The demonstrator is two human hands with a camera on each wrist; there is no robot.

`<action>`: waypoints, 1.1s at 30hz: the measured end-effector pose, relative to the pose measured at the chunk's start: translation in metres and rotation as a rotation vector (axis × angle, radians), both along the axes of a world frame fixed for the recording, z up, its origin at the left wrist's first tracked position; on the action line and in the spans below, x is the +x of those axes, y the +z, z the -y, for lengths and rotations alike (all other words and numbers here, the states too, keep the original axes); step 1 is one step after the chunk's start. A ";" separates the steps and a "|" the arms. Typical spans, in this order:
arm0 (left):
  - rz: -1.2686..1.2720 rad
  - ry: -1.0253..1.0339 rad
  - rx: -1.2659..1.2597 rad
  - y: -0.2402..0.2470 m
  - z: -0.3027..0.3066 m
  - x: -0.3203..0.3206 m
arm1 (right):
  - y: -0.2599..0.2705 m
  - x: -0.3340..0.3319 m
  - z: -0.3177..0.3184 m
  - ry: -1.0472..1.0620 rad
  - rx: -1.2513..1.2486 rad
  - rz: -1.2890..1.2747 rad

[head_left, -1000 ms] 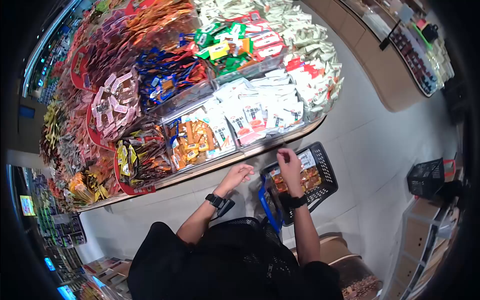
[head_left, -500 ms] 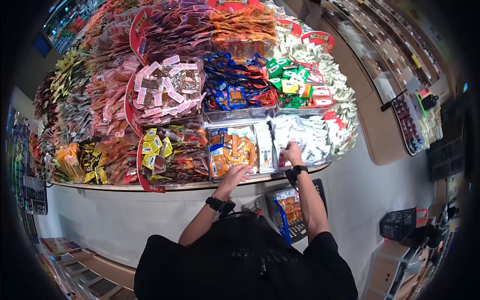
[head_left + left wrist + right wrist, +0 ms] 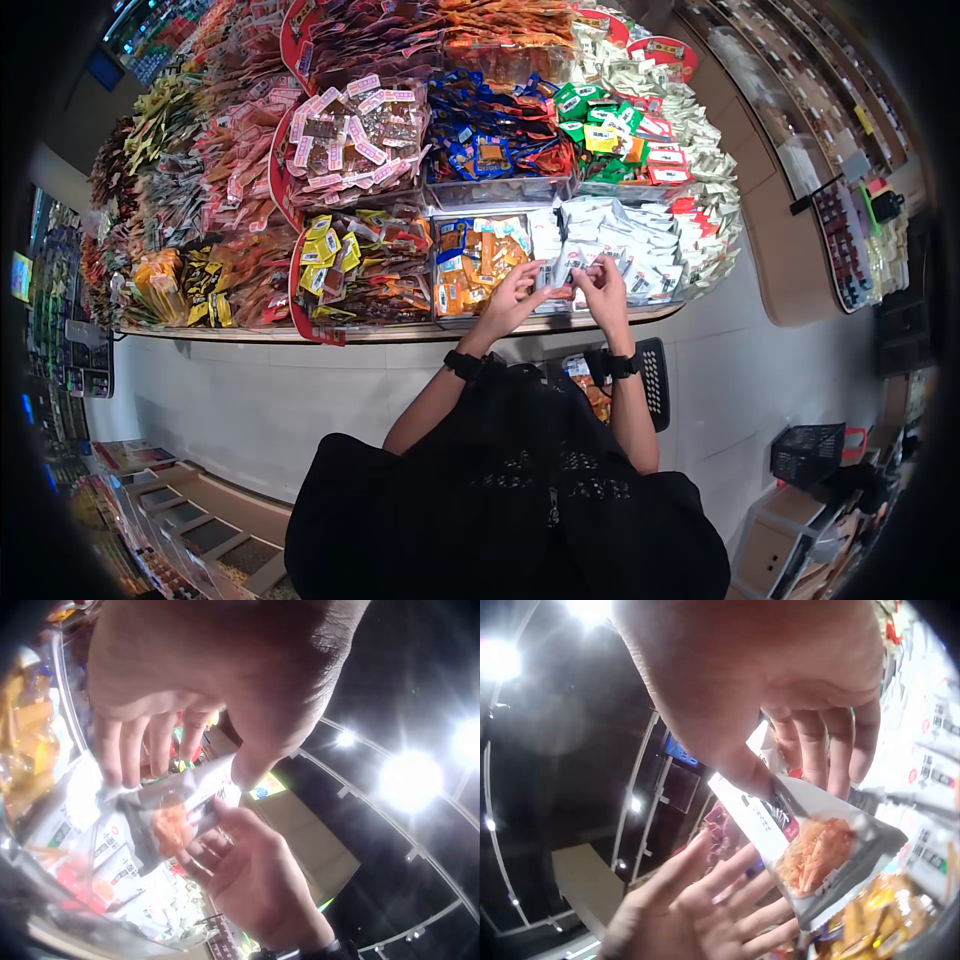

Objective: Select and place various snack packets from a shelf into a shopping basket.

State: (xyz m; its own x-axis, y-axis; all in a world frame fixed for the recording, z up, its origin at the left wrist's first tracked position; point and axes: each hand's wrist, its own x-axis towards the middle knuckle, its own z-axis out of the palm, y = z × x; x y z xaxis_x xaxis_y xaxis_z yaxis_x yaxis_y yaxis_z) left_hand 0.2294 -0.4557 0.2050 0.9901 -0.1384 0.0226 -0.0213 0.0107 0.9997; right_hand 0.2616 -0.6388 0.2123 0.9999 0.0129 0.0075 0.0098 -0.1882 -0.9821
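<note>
A small white snack packet (image 3: 817, 851), printed with orange shredded strips, is pinched between the thumb and fingers of my right hand (image 3: 605, 292). The right wrist view shows its printed face tilted toward the camera. My left hand (image 3: 512, 303) is beside the packet, its fingers (image 3: 739, 896) straight and spread, the tips reaching behind the packet's lower edge. Both hands are above the front edge of the display, over a bin of similar white packets (image 3: 640, 262). Left of that bin lie orange-brown snack packs (image 3: 480, 265).
The display continues left with yellow-labelled packs (image 3: 325, 245) and pink-labelled packs (image 3: 360, 130). Blue packs (image 3: 480, 140) and green packs (image 3: 590, 105) fill bins behind. Below the right forearm stands a shopping basket (image 3: 653, 385) with packs inside. Another dark basket (image 3: 808, 452) sits at right.
My right hand went from above the basket to the white packet bin and now holds a packet up. The left hand has come across to it. The view has turned toward the display.
</note>
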 end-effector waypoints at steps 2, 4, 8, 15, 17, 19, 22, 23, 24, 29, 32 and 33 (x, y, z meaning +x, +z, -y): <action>-0.102 -0.132 -0.206 0.004 -0.001 0.003 | 0.004 -0.007 -0.019 0.071 0.105 -0.039; -0.137 -0.114 -0.243 0.008 -0.004 -0.002 | 0.006 -0.011 -0.028 0.090 0.254 -0.043; -0.205 -0.136 -0.326 0.017 -0.013 -0.009 | 0.018 -0.020 -0.028 0.087 0.559 -0.189; -0.156 0.010 -0.423 0.023 -0.012 -0.014 | 0.023 -0.027 -0.026 0.060 0.653 -0.189; -0.151 -0.008 -0.385 0.024 -0.019 -0.015 | 0.034 -0.033 -0.027 0.154 0.534 -0.197; -0.124 0.001 -0.380 0.025 -0.021 -0.017 | 0.038 -0.040 -0.029 0.156 0.522 -0.202; -0.159 -0.010 -0.430 0.027 -0.022 -0.021 | 0.036 -0.044 -0.034 0.118 0.558 -0.175; -0.163 0.001 -0.454 0.025 -0.022 -0.023 | 0.034 -0.045 -0.034 0.113 0.559 -0.180; -0.145 0.003 -0.457 0.025 -0.020 -0.024 | 0.037 -0.046 -0.033 0.114 0.562 -0.192; -0.148 0.023 -0.451 0.032 -0.018 -0.029 | 0.034 -0.049 -0.033 0.089 0.551 -0.207; -0.152 0.044 -0.438 0.031 -0.019 -0.031 | 0.035 -0.051 -0.031 0.113 0.585 -0.229; -0.147 0.050 -0.443 0.030 -0.019 -0.032 | 0.034 -0.052 -0.031 0.110 0.583 -0.230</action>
